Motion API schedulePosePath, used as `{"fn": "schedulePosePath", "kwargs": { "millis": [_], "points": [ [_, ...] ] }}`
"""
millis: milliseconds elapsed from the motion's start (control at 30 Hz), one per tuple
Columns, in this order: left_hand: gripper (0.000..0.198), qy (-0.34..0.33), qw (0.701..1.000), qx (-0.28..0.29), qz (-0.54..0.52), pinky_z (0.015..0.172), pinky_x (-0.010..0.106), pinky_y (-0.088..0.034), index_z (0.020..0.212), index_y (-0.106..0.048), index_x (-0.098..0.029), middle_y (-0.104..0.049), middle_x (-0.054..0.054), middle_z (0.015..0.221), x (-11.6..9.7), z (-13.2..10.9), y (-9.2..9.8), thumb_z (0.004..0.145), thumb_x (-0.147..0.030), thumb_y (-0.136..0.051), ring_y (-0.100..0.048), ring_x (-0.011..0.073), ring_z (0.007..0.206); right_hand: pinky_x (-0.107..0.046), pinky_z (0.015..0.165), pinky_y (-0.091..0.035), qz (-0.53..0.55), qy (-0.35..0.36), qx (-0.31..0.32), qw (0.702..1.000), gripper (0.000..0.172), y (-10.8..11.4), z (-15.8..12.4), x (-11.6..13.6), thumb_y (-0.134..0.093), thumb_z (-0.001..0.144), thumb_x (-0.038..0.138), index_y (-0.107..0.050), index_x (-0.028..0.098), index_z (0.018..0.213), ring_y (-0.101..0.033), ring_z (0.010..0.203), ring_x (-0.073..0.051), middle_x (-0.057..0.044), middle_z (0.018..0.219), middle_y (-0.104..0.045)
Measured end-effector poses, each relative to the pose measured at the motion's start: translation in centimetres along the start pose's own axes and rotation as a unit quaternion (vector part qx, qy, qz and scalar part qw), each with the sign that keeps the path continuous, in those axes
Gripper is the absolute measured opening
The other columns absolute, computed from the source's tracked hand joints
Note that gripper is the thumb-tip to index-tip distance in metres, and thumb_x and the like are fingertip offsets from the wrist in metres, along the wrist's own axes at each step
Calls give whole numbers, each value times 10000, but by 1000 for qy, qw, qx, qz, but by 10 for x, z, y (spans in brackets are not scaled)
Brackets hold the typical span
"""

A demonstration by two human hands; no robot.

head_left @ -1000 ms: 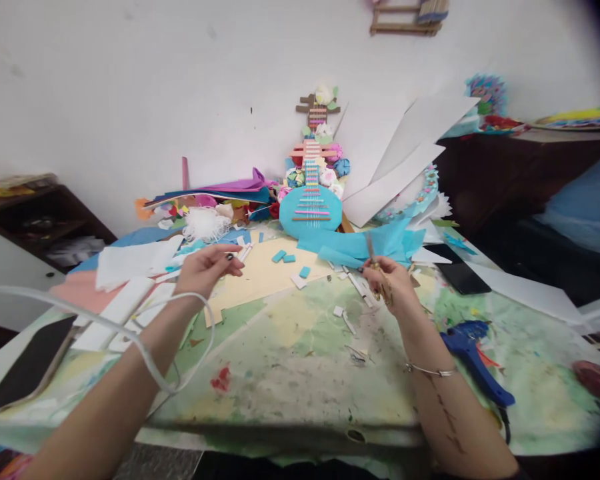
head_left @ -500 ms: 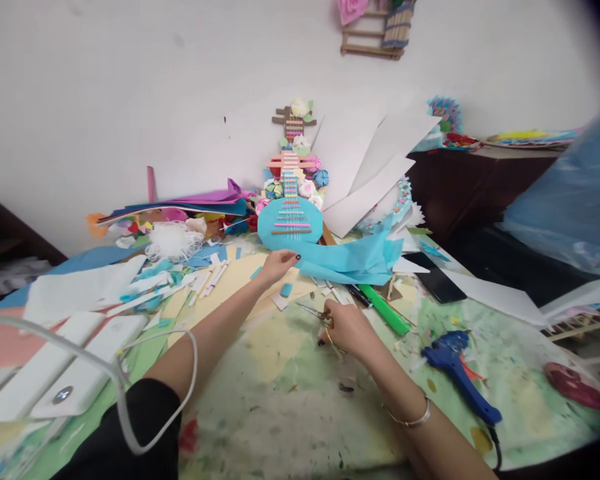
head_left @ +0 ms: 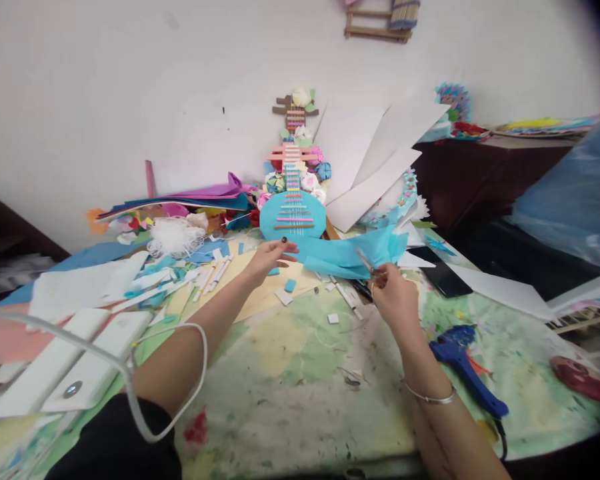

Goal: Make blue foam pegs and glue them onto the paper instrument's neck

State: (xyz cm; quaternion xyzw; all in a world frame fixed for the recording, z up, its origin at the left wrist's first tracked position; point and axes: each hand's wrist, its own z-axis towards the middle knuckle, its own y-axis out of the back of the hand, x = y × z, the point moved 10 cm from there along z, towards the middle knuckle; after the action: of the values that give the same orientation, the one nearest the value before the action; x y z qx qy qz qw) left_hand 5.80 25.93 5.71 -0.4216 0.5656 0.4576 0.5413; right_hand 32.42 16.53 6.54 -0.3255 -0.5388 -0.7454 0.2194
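My left hand point(head_left: 269, 259) is at the left end of a strip of blue crepe paper point(head_left: 337, 255), just below the round blue body of a paper lute point(head_left: 293, 215). Its fingers are apart, and I see nothing held in them. Small scissors point(head_left: 367, 261) are in the grip of my right hand point(head_left: 396, 293); their blades point up and left over the crepe paper. Whether the blades touch the paper I cannot tell. The lute leans upright against the wall, with string lines, coloured bars and paper flowers along its neck.
A blue glue gun point(head_left: 467, 373) lies right of my right arm, below a black phone point(head_left: 443, 272). White power banks point(head_left: 97, 363) and a looping cable point(head_left: 130, 393) are at left. Paper scraps, markers point(head_left: 219, 275) and a ball of white string point(head_left: 176, 237) cover the left side.
My right hand has moved right and up with the scissors, from the table middle to the crepe paper. My left hand has shifted slightly left and up, and its fingers have spread.
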Motion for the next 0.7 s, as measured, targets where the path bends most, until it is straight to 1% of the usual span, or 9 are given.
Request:
{"fn": "schedulePosePath", "kwargs": {
  "millis": [67,133,167,233,300,400,533,600,700],
  "points": [
    [510,19,990,78,-113,739,329,-475,992,-657,-123,-657,166,1102,-15,-19,-15,801,-577,-525,-646,239,904,-400,728,-427,77,6,-5,997,212,-2,-2,10,-552,770,332,-428,234,911,-626,867,-296,-119,946,-664],
    [553,23,966,154,-208,780,351,-478,1022,-659,-120,-645,167,1139,-37,-41,-35,847,-593,-431,-631,255,962,-362,682,-467,198,21,31,980,267,-19,-9,28,-550,776,426,-383,248,882,-648,776,-235,-70,895,-678],
    [585,20,953,184,-240,792,364,-477,1043,-654,-115,-644,169,1140,-47,-53,-45,864,-601,-381,-626,264,977,-337,655,-476,280,26,60,958,298,-30,-14,40,-567,766,456,-376,249,862,-648,726,-208,-42,832,-675],
    [645,18,930,235,-281,817,385,-470,1059,-648,-91,-650,184,1118,-65,-74,-65,885,-606,-301,-622,278,988,-297,628,-475,473,26,124,872,377,-50,-25,63,-673,694,451,-394,246,844,-635,664,-169,5,734,-644],
    [695,20,911,275,-306,847,409,-459,1057,-647,-74,-656,196,1097,-77,-91,-82,893,-612,-238,-617,291,1002,-266,613,-473,561,25,149,814,444,-59,-34,79,-766,605,396,-428,243,847,-615,628,-136,42,698,-613],
    [716,36,896,309,-318,849,429,-460,1054,-650,-81,-662,185,1088,-80,-108,-97,895,-615,-200,-625,294,983,-244,582,-476,557,31,177,811,450,-58,-46,89,-823,533,284,-461,222,792,-610,590,-119,64,661,-599],
    [710,32,902,316,-293,845,433,-467,1039,-658,-91,-660,183,1100,-78,-113,-93,882,-632,-225,-620,315,1009,-273,589,-498,492,25,247,834,389,-40,-68,82,-795,600,228,-416,198,682,-667,621,-166,10,679,-669],
    [691,21,914,297,-277,859,430,-467,1018,-667,-100,-665,178,1096,-77,-109,-83,875,-637,-257,-618,312,1021,-280,602,-509,445,21,228,866,377,-12,-76,63,-782,627,224,-407,198,665,-667,624,-164,-15,703,-690],
    [652,9,937,253,-241,864,426,-476,995,-673,-115,-672,166,1086,-70,-97,-65,860,-641,-313,-626,297,1012,-308,632,-528,369,7,178,912,377,44,-93,22,-783,646,249,-408,211,672,-665,669,-180,-37,735,-694]
  ]
}}
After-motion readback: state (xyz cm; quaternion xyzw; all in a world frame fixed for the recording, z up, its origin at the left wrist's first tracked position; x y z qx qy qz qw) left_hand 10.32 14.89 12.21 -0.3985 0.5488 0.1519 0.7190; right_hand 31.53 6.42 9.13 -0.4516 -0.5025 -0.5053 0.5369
